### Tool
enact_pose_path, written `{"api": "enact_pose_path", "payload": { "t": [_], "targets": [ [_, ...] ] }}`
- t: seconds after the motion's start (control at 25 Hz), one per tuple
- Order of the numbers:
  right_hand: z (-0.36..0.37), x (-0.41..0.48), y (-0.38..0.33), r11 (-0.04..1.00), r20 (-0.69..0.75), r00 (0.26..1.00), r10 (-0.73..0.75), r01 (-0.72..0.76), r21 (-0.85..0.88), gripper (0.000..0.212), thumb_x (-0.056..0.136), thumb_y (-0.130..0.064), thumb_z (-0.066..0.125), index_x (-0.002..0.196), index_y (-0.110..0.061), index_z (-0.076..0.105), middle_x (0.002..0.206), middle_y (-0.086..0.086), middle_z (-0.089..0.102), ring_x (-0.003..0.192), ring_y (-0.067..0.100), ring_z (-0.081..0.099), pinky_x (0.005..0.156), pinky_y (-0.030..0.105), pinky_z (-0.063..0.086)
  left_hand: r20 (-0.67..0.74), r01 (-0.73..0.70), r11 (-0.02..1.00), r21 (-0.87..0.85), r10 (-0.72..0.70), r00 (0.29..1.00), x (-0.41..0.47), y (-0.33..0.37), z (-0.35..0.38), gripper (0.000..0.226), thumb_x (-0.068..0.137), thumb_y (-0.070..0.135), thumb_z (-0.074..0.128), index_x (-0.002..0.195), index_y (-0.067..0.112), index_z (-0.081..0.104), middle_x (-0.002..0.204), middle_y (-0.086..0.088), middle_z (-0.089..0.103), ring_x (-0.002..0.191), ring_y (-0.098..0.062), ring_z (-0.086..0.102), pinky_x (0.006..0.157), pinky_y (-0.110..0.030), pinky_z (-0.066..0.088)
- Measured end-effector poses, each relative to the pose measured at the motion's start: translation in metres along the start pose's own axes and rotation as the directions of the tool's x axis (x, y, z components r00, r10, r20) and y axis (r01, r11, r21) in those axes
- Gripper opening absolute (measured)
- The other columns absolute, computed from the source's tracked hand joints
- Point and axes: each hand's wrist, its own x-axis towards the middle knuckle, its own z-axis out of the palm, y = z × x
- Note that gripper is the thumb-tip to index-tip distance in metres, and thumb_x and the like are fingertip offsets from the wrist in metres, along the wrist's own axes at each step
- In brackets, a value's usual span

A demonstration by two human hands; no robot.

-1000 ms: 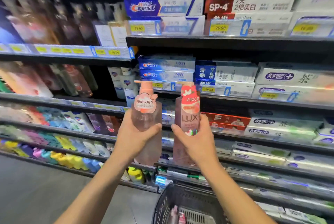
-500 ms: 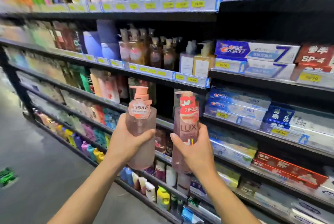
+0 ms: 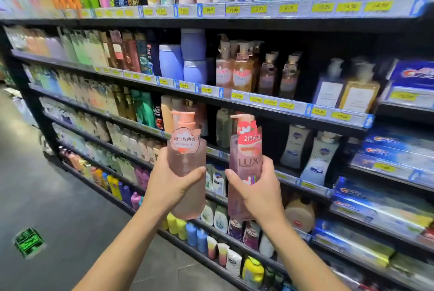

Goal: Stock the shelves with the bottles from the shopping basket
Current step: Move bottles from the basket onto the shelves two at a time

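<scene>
My left hand (image 3: 169, 185) grips a clear pink pump bottle (image 3: 186, 156) with a round peach neck tag, held upright in front of the shelves. My right hand (image 3: 258, 194) grips a pink LUX pump bottle (image 3: 245, 161) with a red flowered collar, also upright, just right of the first. Both bottles are raised at chest height, apart from each other and from the shelf. Similar pink and amber pump bottles (image 3: 237, 72) stand on the second shelf above them. The shopping basket is out of view.
Black shelving (image 3: 258, 23) packed with shampoo and body wash bottles runs from left to right, with yellow price tags on its edges. Toothpaste boxes (image 3: 394, 152) fill the right bay. Grey aisle floor (image 3: 58, 196) lies at left, with a green floor marker (image 3: 28, 241).
The view has swung left and up from the toothpaste bay to the bottle shelves, and the basket has left the view. Both hands keep holding their bottles upright.
</scene>
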Motion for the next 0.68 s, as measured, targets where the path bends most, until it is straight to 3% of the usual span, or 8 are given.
{"api": "enact_pose_path", "payload": {
  "t": [0.28, 0.52, 0.68],
  "targets": [
    [0.053, 0.063, 0.014, 0.999, -0.022, 0.999, 0.026, -0.025, 0.041, 0.074, 0.064, -0.057, 0.086, 0.125, -0.037, 0.050, 0.105, -0.020, 0.071, 0.095, -0.002, 0.068, 0.090, 0.039, 0.058, 0.037, -0.008, 0.999, -0.031, 0.009, 0.999, 0.074, -0.031, -0.003, 0.063, 0.070, 0.022, 0.090, 0.120, 0.029, 0.051, 0.112, 0.018, 0.063, 0.096, 0.017, 0.058, 0.078, -0.018, 0.045],
    [0.096, 0.141, 0.041, 0.999, -0.070, 0.997, 0.017, -0.014, 0.048, 0.069, 0.069, -0.043, 0.090, 0.126, -0.033, 0.051, 0.106, -0.020, 0.069, 0.094, -0.006, 0.066, 0.078, 0.020, 0.051, 0.094, -0.053, 0.999, -0.005, 0.053, 0.994, 0.159, -0.058, 0.005, 0.068, 0.070, 0.027, 0.091, 0.124, 0.038, 0.051, 0.119, 0.022, 0.063, 0.107, 0.011, 0.059, 0.085, -0.013, 0.045],
    [0.117, 0.171, 0.059, 0.998, -0.096, 0.995, 0.039, -0.033, 0.062, 0.068, 0.071, -0.038, 0.091, 0.126, -0.032, 0.052, 0.108, -0.018, 0.069, 0.096, -0.005, 0.067, 0.078, 0.015, 0.050, 0.157, -0.077, 0.997, -0.009, 0.077, 0.985, 0.210, -0.082, 0.014, 0.067, 0.071, 0.024, 0.090, 0.124, 0.037, 0.051, 0.120, 0.019, 0.061, 0.109, 0.009, 0.058, 0.088, -0.013, 0.045]
  ]
}}
